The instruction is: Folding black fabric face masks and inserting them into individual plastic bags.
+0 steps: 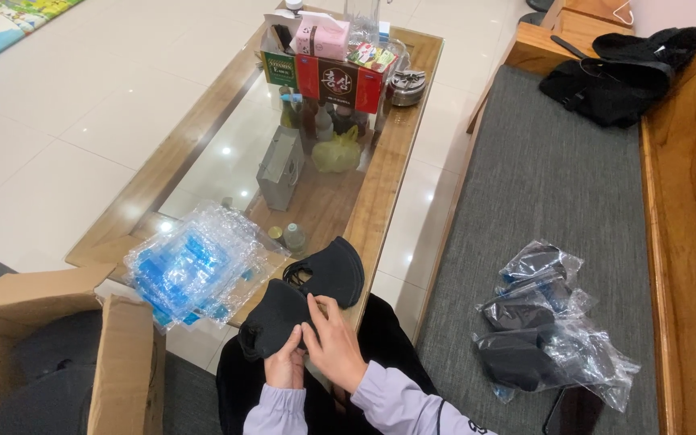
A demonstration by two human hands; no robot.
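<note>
- Two hands of yours meet at six o'clock, low in the view, both in pale lilac sleeves, over your dark lap.
- Your left hand (285, 364) has its fingers closed on the lower edge of a black face mask (274, 325).
- Your right hand (332, 342) lies against the same mask's right side, fingers bent and pinching its edge near the ear loop.
- That mask sits just off the near edge of the tabletop (380, 189), tilted up toward eleven o'clock.
- A second black mask (330, 270) rests at twelve o'clock from your hands, on the tabletop's wooden rim, touching the first.
- A heap of clear plastic wrappers with blue print (191, 270) lies at ten o'clock, on the tabletop's near corner.
- An open cardboard box (126, 366) stands at nine o'clock, dark fabric inside.
- Several bagged black masks (545, 326) lie at three o'clock on the grey seat cushion (541, 185), well apart from your hands.
- Bottles, a grey paper bag and boxes crowd the tabletop's far end at twelve o'clock.
- Black clothing (622, 72) lies at the cushion's far end, at one o'clock.
</note>
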